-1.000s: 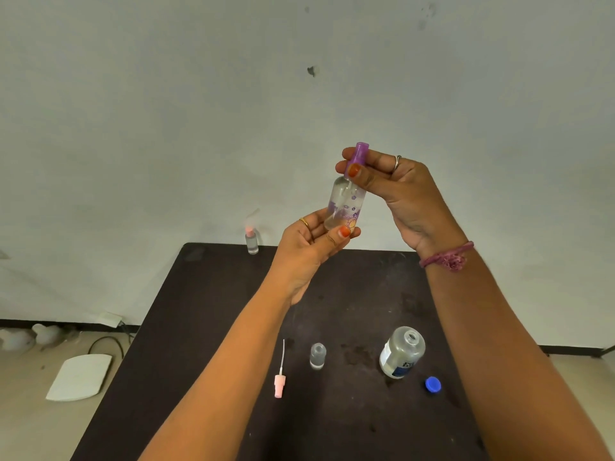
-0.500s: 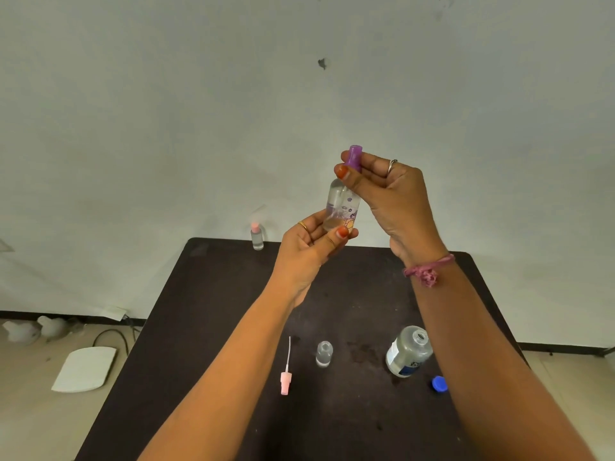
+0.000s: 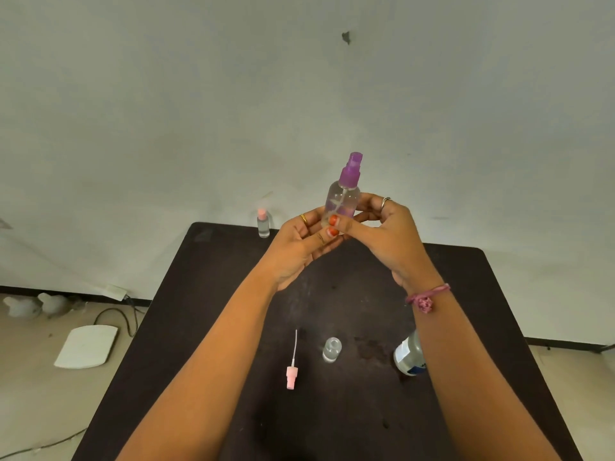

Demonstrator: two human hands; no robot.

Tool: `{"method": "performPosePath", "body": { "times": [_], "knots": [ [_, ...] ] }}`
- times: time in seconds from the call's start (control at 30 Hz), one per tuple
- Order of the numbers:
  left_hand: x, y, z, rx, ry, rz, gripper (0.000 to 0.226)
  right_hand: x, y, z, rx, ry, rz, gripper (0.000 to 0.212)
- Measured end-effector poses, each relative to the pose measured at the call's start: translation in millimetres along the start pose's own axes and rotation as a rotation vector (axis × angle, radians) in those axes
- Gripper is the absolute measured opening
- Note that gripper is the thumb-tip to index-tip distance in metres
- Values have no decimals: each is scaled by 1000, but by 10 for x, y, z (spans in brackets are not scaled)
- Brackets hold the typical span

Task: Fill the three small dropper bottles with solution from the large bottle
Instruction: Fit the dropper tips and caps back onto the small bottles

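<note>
A clear small bottle with a purple spray cap (image 3: 343,194) is held upright above the dark table (image 3: 472,294). My left hand (image 3: 301,247) grips its base and my right hand (image 3: 382,227) holds its lower body from the right. An uncapped small clear bottle (image 3: 331,350) stands on the table in front, with its pink cap and tube (image 3: 292,371) lying to its left. A third small bottle with a pink cap (image 3: 263,223) stands at the table's far edge. The large bottle (image 3: 407,357) stands at the right, partly hidden by my right forearm.
The table's far edge is close to a pale wall. On the floor at the left lie a white flat slab (image 3: 87,347), a dark cable (image 3: 116,314) and two pale objects (image 3: 36,305).
My right hand has left the purple cap and slid down to the bottle's lower body. Both hands with the bottle have come a little lower. The blue cap is now hidden by my right forearm.
</note>
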State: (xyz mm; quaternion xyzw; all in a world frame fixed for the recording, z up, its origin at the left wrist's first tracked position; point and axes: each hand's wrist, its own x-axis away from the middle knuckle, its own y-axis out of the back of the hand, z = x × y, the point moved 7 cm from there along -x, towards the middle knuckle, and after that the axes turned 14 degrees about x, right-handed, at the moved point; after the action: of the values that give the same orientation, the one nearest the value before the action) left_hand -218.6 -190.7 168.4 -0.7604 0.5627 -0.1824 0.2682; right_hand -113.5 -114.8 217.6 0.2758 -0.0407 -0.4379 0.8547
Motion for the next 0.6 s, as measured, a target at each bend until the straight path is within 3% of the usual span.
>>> {"method": "performPosePath", "body": {
  "times": [0.13,0.33,0.47,0.6],
  "knots": [
    [-80,258,96,33,40,-67,37,-117,-218,-190,9,-25,-73,43],
    [-123,973,253,-67,85,-360,47,-422,-683,-555,-3,-100,-115,46],
    [-55,1535,390,-156,146,-594,43,-678,-1031,-857,23,-163,-95,44],
    [-23,1942,458,-174,210,-697,37,-918,-1407,-1227,94,-226,-80,49]
  ]
}}
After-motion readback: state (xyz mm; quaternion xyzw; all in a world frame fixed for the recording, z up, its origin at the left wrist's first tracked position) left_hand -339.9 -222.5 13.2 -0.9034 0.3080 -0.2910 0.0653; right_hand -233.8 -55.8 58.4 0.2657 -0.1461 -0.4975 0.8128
